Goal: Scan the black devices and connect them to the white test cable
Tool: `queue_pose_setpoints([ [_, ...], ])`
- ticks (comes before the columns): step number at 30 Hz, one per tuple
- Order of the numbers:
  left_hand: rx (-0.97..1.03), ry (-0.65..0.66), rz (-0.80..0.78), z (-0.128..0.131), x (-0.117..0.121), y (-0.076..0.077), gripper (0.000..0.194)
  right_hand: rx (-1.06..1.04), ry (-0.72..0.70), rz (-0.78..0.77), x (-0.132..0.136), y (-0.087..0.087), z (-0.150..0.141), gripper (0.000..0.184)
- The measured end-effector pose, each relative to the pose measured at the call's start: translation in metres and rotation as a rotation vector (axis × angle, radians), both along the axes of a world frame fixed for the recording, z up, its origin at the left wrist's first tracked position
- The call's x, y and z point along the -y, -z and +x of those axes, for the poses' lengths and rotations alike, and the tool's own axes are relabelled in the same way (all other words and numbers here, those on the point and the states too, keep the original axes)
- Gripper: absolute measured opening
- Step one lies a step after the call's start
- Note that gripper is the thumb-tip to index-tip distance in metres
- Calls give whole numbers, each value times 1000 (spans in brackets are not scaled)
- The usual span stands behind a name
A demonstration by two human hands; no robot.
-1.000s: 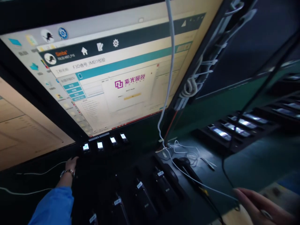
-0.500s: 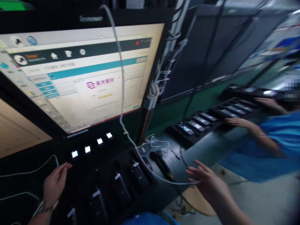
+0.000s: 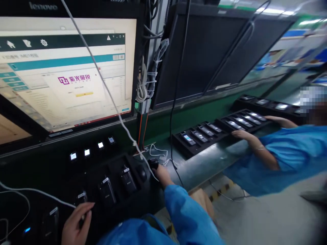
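Observation:
My left hand [image 3: 76, 223] is low at the left, fingers closed on the end of a white cable [image 3: 38, 192]. It sits beside a dark phone [image 3: 81, 197] in the black fixture tray [image 3: 143, 199]. Several dark phones stand in the tray's slots, among them one [image 3: 107, 189] further right. My right hand [image 3: 162, 174], in a blue sleeve, grips a black handheld scanner [image 3: 153, 164] at the tray's right end. Small lit screens [image 3: 87, 152] glow in a row behind the tray.
A monitor [image 3: 63, 68] with a dialog window fills the upper left, and a long white cable [image 3: 102, 81] hangs across it. Bundled cables [image 3: 143, 85] hang on a post. At right a co-worker's hand [image 3: 241, 134] rests on a tray of lit phones [image 3: 199, 136] on the green bench [image 3: 204, 160].
The view has swung right and down. My right hand moved left from open air onto the black scanner. My left hand dropped from near the lit screens to the cable end by the tray.

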State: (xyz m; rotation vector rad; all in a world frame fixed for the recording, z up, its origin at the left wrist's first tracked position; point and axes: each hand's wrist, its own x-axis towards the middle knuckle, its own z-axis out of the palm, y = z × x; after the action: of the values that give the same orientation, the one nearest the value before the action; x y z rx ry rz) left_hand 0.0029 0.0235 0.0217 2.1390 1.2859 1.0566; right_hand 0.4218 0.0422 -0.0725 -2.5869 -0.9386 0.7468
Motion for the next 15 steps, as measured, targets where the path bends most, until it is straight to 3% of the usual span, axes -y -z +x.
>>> queue_pose_setpoints([
  [3, 19, -113, -130, -9, 8, -4, 20, -67, -59, 55, 0, -17, 10, 21],
  [6, 136, -222, -326, -10, 10, -7, 26, -142, -125, 158, 20, -41, 2, 23],
  [11, 761, -365, -752, 19, 2, -13, 37, -306, -300, 400, 65, -84, -59, 26],
  [13, 808, -333, -806, 32, -7, -17, 39, -373, -355, 451, 70, -98, -83, 27],
  [15, 690, -287, -801, 39, -18, -20, 43, -424, -384, 425, 67, -111, -99, 29],
])
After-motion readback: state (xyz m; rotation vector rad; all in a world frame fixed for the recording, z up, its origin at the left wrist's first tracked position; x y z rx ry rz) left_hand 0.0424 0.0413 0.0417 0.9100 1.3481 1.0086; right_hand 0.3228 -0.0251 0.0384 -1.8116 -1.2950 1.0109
